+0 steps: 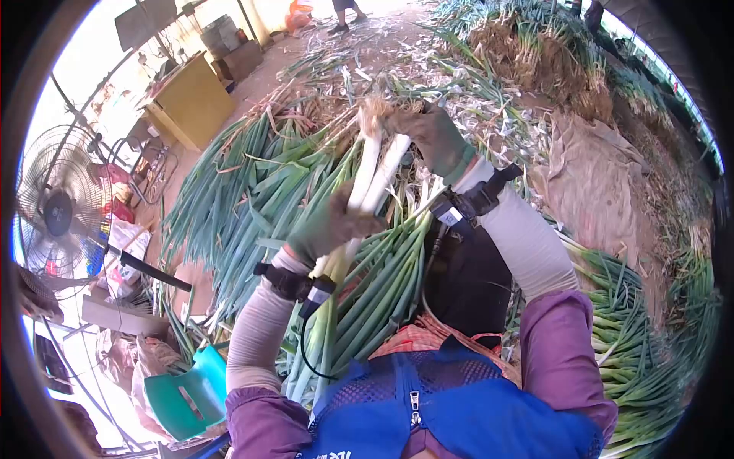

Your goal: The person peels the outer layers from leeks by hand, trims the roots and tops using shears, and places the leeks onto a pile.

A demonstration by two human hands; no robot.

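Two thick white leek stalks [370, 172] rise in front of my chest, roots at the top and green leaves running down over my lap. My left hand [332, 226], in a dirty green glove, is wrapped round the stalks at their lower white part. Up by the roots [375, 115], my right hand [434, 136], in a matching glove, has its fingers closed at the root ends; its fingertips are partly hidden. A large pile of green leeks [252, 180] lies just beyond and left of my hands.
A fan [57, 206] stands at the left, above a green plastic stool [183, 394]. A yellow cabinet [191, 103] is at the upper left. More leeks [634, 336] lie at the right, near a brown cloth [592, 183]. A person's legs [345, 14] show at the top.
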